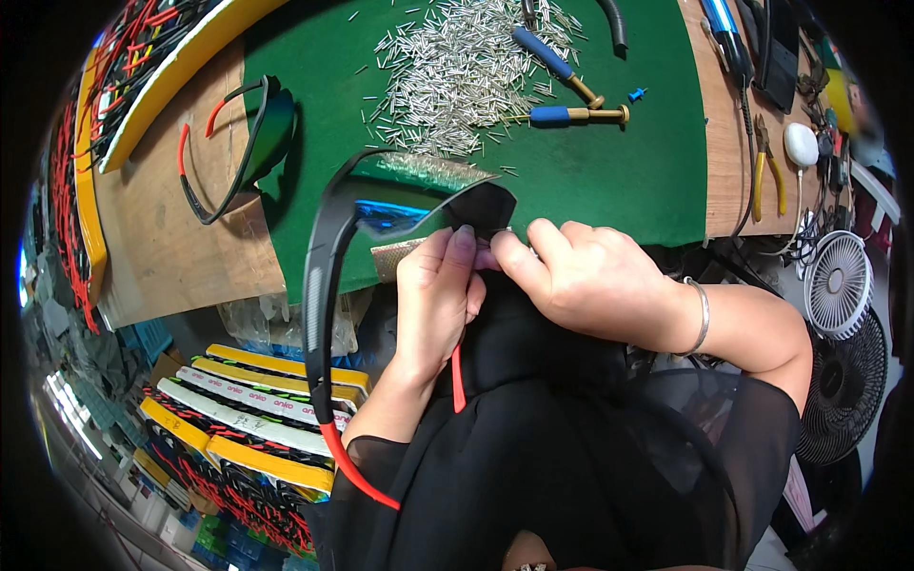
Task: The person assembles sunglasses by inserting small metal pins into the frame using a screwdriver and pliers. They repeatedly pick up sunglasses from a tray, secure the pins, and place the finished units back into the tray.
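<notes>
My left hand (436, 290) and my right hand (571, 271) meet at the hinge corner of a pair of black sunglasses (419, 205) with a dark mirrored lens, held just above the near edge of the green mat (619, 181). Both hands pinch the frame where the lens ends. One black temple arm (322, 314) with a red tip curves down to the left. A second red tip (458, 376) hangs below my left hand. A heap of small metal pins (457, 76) lies on the mat beyond.
A finished pair of black and red sunglasses (248, 143) lies at the mat's left edge. Blue-handled tools (571, 114) rest by the pins. Yellow-handled pliers (766, 171) and a small white fan (838, 281) are at right. Trays of glasses (248, 409) sit below left.
</notes>
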Demonstrator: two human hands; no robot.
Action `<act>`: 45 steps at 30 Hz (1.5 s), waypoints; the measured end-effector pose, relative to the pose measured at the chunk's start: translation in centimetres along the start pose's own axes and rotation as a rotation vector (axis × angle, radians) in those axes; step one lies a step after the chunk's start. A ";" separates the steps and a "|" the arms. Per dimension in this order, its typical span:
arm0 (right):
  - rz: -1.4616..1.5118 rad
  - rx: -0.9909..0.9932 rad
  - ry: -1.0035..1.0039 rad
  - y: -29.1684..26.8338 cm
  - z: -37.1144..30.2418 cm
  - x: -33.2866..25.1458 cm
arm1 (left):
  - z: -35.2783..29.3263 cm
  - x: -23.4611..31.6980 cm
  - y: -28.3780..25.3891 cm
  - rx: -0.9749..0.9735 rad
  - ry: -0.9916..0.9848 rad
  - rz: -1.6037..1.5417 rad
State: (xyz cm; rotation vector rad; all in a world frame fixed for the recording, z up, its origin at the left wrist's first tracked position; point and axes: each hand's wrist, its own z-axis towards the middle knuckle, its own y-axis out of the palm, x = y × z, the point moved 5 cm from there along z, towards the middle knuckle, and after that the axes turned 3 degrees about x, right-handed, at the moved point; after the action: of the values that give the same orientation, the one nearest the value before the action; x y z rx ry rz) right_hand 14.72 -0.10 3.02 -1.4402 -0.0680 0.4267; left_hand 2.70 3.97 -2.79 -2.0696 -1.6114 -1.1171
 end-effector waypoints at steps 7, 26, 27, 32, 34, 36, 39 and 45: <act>0.020 -0.028 0.011 -0.9 -1.1 1.3 | 0.0 0.3 0.2 0.038 -0.009 -0.028; 0.743 0.260 0.307 -3.0 2.0 3.7 | -2.2 2.0 2.8 -0.311 -0.028 -0.042; 0.755 0.185 0.302 -2.5 2.4 3.5 | -2.4 2.0 2.6 -0.277 -0.029 -0.045; 0.723 0.311 0.192 -2.3 3.4 3.1 | -2.5 1.7 1.2 -0.319 -0.205 -0.302; 0.723 0.310 0.188 -2.3 3.5 2.7 | -2.2 1.3 1.2 -0.308 -0.224 -0.319; 0.698 0.304 0.186 -2.3 3.5 2.5 | -2.0 1.1 1.4 -0.313 -0.218 -0.343; 0.719 0.277 0.197 -2.5 3.8 2.5 | -1.9 1.1 1.5 -0.345 -0.196 -0.311; 1.040 -0.010 0.595 -1.5 5.2 3.5 | -1.9 2.3 0.3 -0.351 -0.081 -0.006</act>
State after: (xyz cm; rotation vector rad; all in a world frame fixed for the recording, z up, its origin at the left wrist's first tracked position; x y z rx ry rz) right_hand 16.71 5.88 4.48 -1.4738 1.1982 0.8036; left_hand 2.36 4.25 0.12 -2.3530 -1.5479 -1.4209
